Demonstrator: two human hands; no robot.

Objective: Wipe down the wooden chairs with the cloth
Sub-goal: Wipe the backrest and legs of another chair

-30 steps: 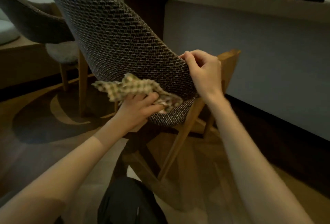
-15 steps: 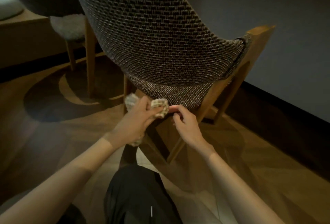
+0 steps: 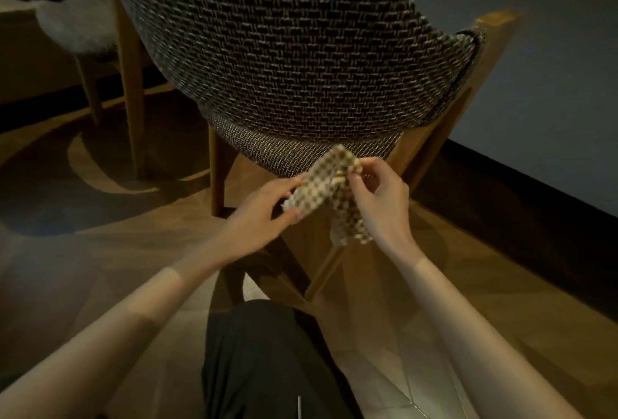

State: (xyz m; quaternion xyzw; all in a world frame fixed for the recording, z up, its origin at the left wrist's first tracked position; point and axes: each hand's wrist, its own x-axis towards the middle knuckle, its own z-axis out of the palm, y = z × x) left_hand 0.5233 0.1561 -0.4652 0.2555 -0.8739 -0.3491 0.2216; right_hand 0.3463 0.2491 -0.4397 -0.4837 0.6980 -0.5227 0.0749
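A chair with a dark woven shell (image 3: 287, 60) and wooden legs (image 3: 217, 178) fills the upper middle. Just below its lower back edge, both hands hold a beige checked cloth (image 3: 321, 191). My left hand (image 3: 261, 214) holds the cloth's left end between thumb and fingers. My right hand (image 3: 381, 198) pinches the cloth's upper right part, and a loose tail hangs below it. The cloth is held in front of the chair's rear legs; I cannot tell whether it touches the wood.
A second chair (image 3: 77, 30) with a pale fuzzy seat and wooden legs stands at the upper left. A grey wall panel (image 3: 551, 67) with a dark skirting runs along the right. My dark-trousered knee (image 3: 264, 351) is low in the middle, on the wooden floor.
My right hand left the chair's edge, dropped below the seat and took hold of the cloth. My left hand lowered with the cloth, now spread between both hands. The view tilted down and closer.
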